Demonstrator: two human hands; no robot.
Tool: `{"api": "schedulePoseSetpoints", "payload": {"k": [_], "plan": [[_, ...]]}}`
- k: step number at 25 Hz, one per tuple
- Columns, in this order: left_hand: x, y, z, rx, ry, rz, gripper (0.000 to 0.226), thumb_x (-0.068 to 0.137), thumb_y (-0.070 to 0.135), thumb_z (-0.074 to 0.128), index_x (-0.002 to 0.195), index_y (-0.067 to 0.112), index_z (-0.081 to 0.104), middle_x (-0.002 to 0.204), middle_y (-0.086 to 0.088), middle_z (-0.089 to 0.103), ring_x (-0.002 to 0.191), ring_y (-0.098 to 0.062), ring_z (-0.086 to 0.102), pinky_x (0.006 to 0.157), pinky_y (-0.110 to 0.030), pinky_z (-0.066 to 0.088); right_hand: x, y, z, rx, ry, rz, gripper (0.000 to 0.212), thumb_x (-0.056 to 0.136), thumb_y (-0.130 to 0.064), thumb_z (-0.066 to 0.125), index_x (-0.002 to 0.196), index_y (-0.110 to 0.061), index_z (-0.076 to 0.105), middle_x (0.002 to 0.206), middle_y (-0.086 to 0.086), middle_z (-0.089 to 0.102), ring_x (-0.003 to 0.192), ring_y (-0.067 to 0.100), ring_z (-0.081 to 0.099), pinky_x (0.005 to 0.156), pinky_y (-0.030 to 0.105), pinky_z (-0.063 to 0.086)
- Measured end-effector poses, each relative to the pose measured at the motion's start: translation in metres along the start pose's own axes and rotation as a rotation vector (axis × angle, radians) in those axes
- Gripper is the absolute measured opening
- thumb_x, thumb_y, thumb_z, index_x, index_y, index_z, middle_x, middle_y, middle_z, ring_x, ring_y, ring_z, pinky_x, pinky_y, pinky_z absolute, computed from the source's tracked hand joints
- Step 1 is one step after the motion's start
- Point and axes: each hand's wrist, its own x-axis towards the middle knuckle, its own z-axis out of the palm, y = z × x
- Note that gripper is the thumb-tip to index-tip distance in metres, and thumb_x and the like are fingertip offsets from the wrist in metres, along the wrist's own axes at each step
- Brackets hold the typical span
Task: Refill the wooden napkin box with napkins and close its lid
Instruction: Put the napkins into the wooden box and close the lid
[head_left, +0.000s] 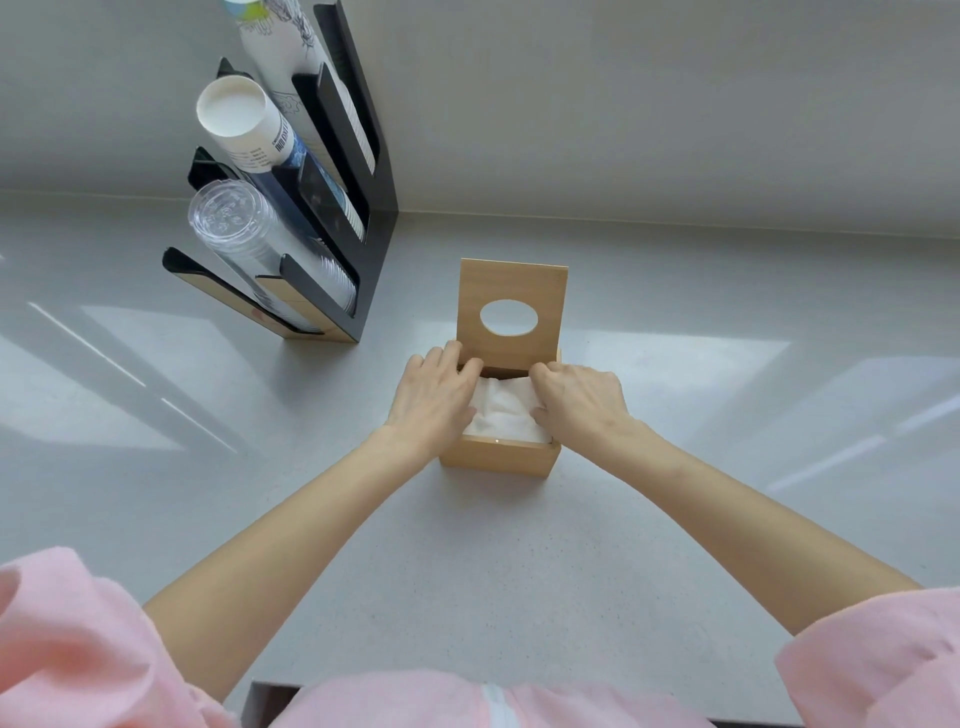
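A: Where is your wooden napkin box (497, 457) at this moment?

B: It stands on the grey countertop (519, 571), in front of you, near the middle. Its lid (511, 283) is up, almost vertical at the back side, and you can see the oval hole in it. White napkins (506, 410) lie inside, filling the box nearly to the rim, a little wrinkled.

A: And what are your hands doing?

B: Your left hand (434, 395) lies over the left side of the box, the fingers rather straight and close together, pressing on the napkins; the fingertips reach the back corner near the lid. Your right hand (579, 400) is at the right side, with fingers curled down into the napkins. If it really pinches them, I cannot tell.

A: What is around?

B: Far left, well apart from the box, a black cup dispenser rack (363, 208) stands against the wall, with paper cups (241, 122) and clear plastic lids (234, 221). Your pink sleeves (67, 639) show at the bottom.
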Motion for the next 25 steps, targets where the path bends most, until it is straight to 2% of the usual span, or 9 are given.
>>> {"api": "schedulePoseSetpoints", "payload": {"k": [1,3,6,9,11,14,18,22,25], "plan": [[-0.001,-0.005,-0.002,-0.043,0.026,0.005,0.035,0.087,0.024,0.052,0.120,0.011,0.047,0.128,-0.008,0.045,0.111,-0.026,0.044,0.083,-0.032,0.031,-0.006,0.002,-0.003,0.019,0.028,-0.018,0.006,0.089,-0.011,0.047,0.090,-0.010,0.041,0.106,0.006,0.059,0.096,0.028,0.054,0.050,0.029,0.024],[-0.002,-0.013,-0.006,-0.086,0.020,0.059,0.033,0.090,0.026,0.047,0.121,0.014,0.050,0.127,-0.003,0.050,0.116,-0.023,0.043,0.093,-0.033,0.028,-0.013,0.006,-0.005,0.011,0.095,-0.069,0.019,0.090,-0.010,0.043,0.108,-0.009,0.050,0.111,0.003,0.059,0.103,0.024,0.049,0.063,0.030,0.034],[0.004,-0.013,-0.012,-0.033,-0.163,0.185,0.034,0.092,0.027,0.045,0.123,0.017,0.051,0.124,0.000,0.056,0.116,-0.020,0.046,0.102,-0.035,0.022,-0.012,0.005,-0.007,-0.053,0.022,-0.136,0.026,0.089,-0.010,0.045,0.112,-0.011,0.056,0.112,0.002,0.062,0.109,0.022,0.049,0.090,0.032,0.033],[0.010,-0.007,-0.011,0.097,-0.252,0.249,0.023,0.088,0.021,0.046,0.105,0.011,0.058,0.111,-0.003,0.062,0.106,-0.023,0.053,0.103,-0.037,0.023,-0.004,-0.006,-0.007,-0.165,-0.160,-0.129,0.013,0.083,-0.003,0.050,0.081,-0.013,0.058,0.093,0.001,0.062,0.108,0.021,0.050,0.097,0.035,0.028],[0.015,-0.005,-0.012,0.177,-0.328,0.255,0.019,0.085,0.021,0.050,0.096,0.008,0.060,0.104,-0.005,0.064,0.104,-0.023,0.053,0.106,-0.040,0.021,0.003,-0.010,-0.009,-0.257,-0.246,-0.110,0.027,0.081,-0.003,0.051,0.060,-0.015,0.039,0.067,0.001,0.044,0.101,0.021,0.049,0.101,0.037,0.026],[0.022,-0.003,-0.011,0.262,-0.400,0.269,0.018,0.085,0.016,0.052,0.098,0.007,0.061,0.104,-0.007,0.065,0.104,-0.024,0.053,0.107,-0.042,0.022,0.011,-0.014,-0.011,-0.320,-0.325,-0.107,0.013,0.084,-0.005,0.049,0.077,-0.016,0.046,0.062,0.000,0.029,0.086,0.022,0.040,0.105,0.039,0.023],[0.026,-0.004,-0.004,0.256,-0.410,0.283,0.022,0.086,0.018,0.053,0.104,0.008,0.060,0.109,-0.006,0.064,0.109,-0.023,0.051,0.107,-0.041,0.023,0.015,-0.011,-0.007,-0.267,-0.349,-0.101,0.024,0.083,-0.005,0.050,0.103,-0.014,0.061,0.092,0.006,0.055,0.104,0.023,0.051,0.109,0.041,0.020],[0.024,-0.010,-0.010,-0.128,-0.422,0.197,0.031,0.087,0.024,0.050,0.115,0.015,0.057,0.117,-0.004,0.063,0.113,-0.025,0.049,0.100,-0.032,0.029,0.010,-0.005,-0.005,-0.011,-0.241,-0.072,0.034,0.087,-0.008,0.046,0.116,-0.019,0.060,0.110,0.003,0.066,0.113,0.020,0.054,0.112,0.038,0.017],[0.020,-0.020,-0.022,-0.450,-0.306,0.082,0.035,0.089,0.028,0.052,0.122,0.018,0.055,0.123,0.000,0.061,0.113,-0.022,0.052,0.095,-0.030,0.037,-0.002,0.002,-0.011,0.292,-0.063,-0.029,0.029,0.090,-0.017,0.044,0.112,-0.022,0.063,0.108,-0.001,0.070,0.103,0.023,0.059,0.094,0.033,0.040]]}}
